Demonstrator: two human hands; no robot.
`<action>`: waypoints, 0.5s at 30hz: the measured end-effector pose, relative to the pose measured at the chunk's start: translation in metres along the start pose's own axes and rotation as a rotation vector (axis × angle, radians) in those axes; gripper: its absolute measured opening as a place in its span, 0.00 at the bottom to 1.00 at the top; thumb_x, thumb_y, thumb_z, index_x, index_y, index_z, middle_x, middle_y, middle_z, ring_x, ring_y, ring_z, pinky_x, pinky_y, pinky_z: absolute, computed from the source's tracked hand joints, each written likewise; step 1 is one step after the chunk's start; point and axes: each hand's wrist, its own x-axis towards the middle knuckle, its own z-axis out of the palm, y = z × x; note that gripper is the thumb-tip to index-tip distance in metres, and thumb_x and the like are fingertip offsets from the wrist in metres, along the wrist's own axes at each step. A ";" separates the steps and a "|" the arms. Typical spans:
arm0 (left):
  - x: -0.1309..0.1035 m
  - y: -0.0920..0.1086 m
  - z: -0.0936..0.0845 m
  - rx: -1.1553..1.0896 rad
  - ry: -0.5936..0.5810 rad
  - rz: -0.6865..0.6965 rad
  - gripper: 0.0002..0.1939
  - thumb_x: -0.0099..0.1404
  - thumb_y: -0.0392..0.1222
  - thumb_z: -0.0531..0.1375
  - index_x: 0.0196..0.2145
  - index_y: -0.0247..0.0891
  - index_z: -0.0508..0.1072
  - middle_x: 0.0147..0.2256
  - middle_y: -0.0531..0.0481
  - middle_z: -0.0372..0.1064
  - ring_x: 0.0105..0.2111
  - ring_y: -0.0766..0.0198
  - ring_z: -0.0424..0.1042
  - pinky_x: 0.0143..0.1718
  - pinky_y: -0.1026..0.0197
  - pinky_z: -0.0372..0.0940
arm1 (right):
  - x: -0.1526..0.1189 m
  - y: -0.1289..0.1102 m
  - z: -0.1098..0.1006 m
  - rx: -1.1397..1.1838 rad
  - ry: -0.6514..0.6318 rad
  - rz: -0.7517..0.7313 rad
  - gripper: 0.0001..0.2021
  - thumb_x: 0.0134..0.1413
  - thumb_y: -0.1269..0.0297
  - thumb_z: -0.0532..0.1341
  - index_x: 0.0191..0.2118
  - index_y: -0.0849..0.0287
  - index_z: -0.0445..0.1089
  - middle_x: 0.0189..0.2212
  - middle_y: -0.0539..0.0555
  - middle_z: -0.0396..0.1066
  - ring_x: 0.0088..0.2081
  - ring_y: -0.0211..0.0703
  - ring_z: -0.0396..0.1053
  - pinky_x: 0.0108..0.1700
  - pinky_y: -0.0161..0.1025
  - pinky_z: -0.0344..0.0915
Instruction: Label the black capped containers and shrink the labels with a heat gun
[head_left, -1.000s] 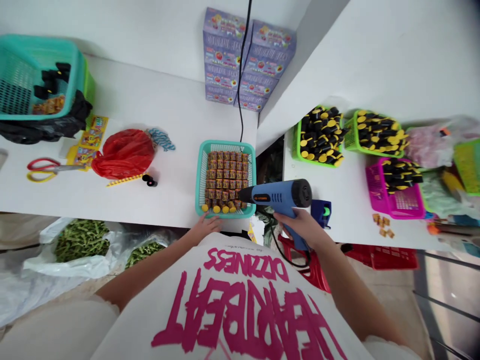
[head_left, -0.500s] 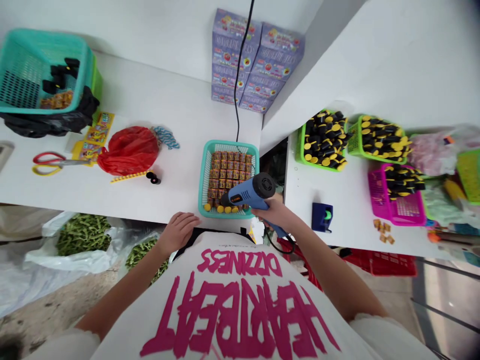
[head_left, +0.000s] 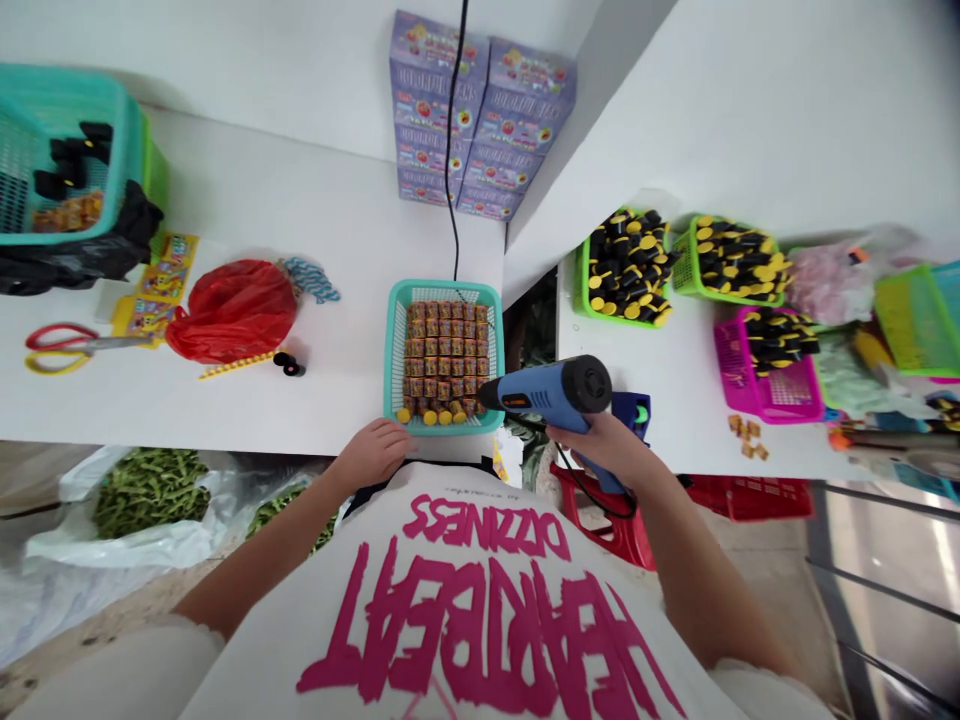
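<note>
My right hand (head_left: 611,450) is wrapped round the handle of a blue heat gun (head_left: 544,392). Its black nozzle points left, over the right front edge of a teal basket (head_left: 390,360). Inside the basket, small wrapped jars (head_left: 442,348) stand in rows, and several at the front show yellow lids (head_left: 445,416). My left hand (head_left: 379,452) rests at the table's front edge, just left of the basket's near corner, with nothing visible in it and its fingers loosely extended.
A red bag (head_left: 240,310), scissors (head_left: 75,345) and a teal basket (head_left: 124,150) lie to the left. Purple boxes (head_left: 480,120) stand behind, with a black cord (head_left: 450,150) hanging before them. Green baskets (head_left: 581,285), a magenta basket (head_left: 795,395) and a blue tape dispenser (head_left: 626,408) are on the right.
The heat gun in my right hand has moved right, from over the basket's front rows to its right edge. My left hand stays near the basket's left corner. The whole view has shifted slightly.
</note>
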 end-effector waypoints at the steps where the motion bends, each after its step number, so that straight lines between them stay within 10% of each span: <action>1: 0.007 0.001 0.002 -0.047 0.009 -0.011 0.13 0.64 0.36 0.50 0.36 0.40 0.75 0.36 0.46 0.76 0.39 0.60 0.73 0.45 0.54 0.65 | -0.004 0.005 -0.003 0.036 -0.009 0.019 0.16 0.49 0.49 0.62 0.27 0.59 0.67 0.14 0.48 0.64 0.17 0.37 0.61 0.21 0.34 0.57; 15: 0.038 -0.010 0.003 -0.253 0.715 -0.531 0.09 0.69 0.40 0.47 0.42 0.39 0.65 0.27 0.53 0.68 0.29 0.66 0.70 0.38 0.60 0.65 | 0.007 0.001 0.031 0.271 -0.148 0.052 0.14 0.49 0.53 0.62 0.27 0.59 0.64 0.13 0.45 0.61 0.15 0.34 0.58 0.18 0.32 0.56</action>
